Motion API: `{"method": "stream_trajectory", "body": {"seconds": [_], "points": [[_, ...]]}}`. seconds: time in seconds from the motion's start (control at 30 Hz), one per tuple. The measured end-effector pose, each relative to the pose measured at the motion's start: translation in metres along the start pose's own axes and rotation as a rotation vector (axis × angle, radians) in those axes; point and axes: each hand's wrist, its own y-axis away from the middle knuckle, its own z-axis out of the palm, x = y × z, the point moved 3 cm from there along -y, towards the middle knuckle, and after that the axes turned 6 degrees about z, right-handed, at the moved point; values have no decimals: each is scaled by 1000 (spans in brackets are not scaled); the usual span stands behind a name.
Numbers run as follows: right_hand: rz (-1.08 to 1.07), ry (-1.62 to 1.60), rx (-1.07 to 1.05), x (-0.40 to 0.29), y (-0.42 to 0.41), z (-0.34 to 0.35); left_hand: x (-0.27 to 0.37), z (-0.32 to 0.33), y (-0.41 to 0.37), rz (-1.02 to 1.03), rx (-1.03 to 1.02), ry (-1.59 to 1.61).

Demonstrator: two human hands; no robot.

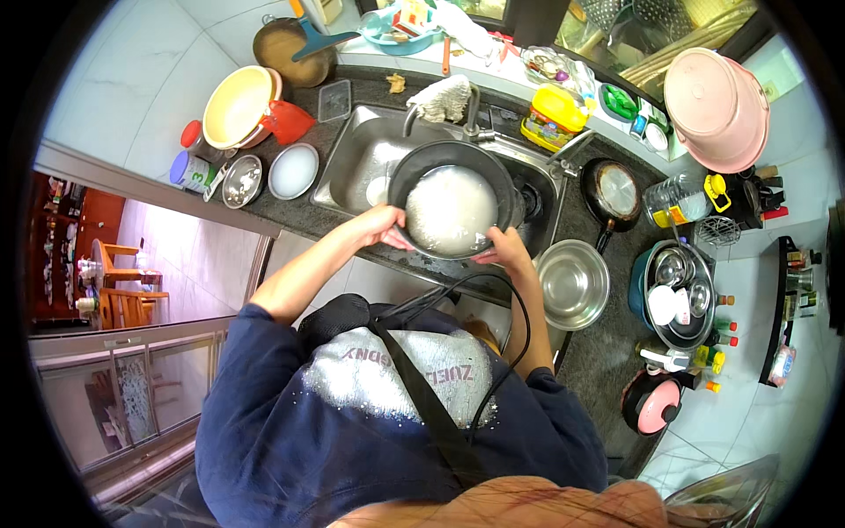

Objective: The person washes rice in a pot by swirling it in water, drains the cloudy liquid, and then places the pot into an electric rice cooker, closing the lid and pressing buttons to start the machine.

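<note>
A dark round pot point(429, 160) is held over the front of the stainless steel sink point(350, 148). Cloudy white water point(452, 204) fills its bottom, with white grains like rice along the near side. My left hand point(384, 228) grips the pot's near left rim, thumb on top and fingers beneath. On the near right, my right hand point(505, 249) holds the rim the same way. Behind the pot stands the faucet point(473, 115), with a pale cloth point(443, 99) draped over its spout.
To the right are a steel pot point(573, 284), a frying pan point(610, 195) and a basin of bowls point(637, 284) on the dark counter point(587, 356). A white bowl point(294, 171), a steel ladle or small pan point(242, 181) and yellow basin point(237, 105) stand left. A black cable point(525, 317) hangs by my right arm.
</note>
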Motion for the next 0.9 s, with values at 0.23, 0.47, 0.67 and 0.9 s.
{"method": "stream_trajectory", "body": {"seconds": [0.23, 0.47, 0.67, 0.9], "points": [[-221, 273, -244, -46, 26, 73, -82, -94, 107, 134, 196, 264], [-500, 857, 475, 4, -36, 24, -233, -162, 271, 275, 597, 581], [-416, 722, 241, 62, -115, -44, -381, -182, 406, 425, 780, 877], [-502, 1271, -245, 153, -117, 283, -562, -109, 572, 525, 1241, 1239]]}}
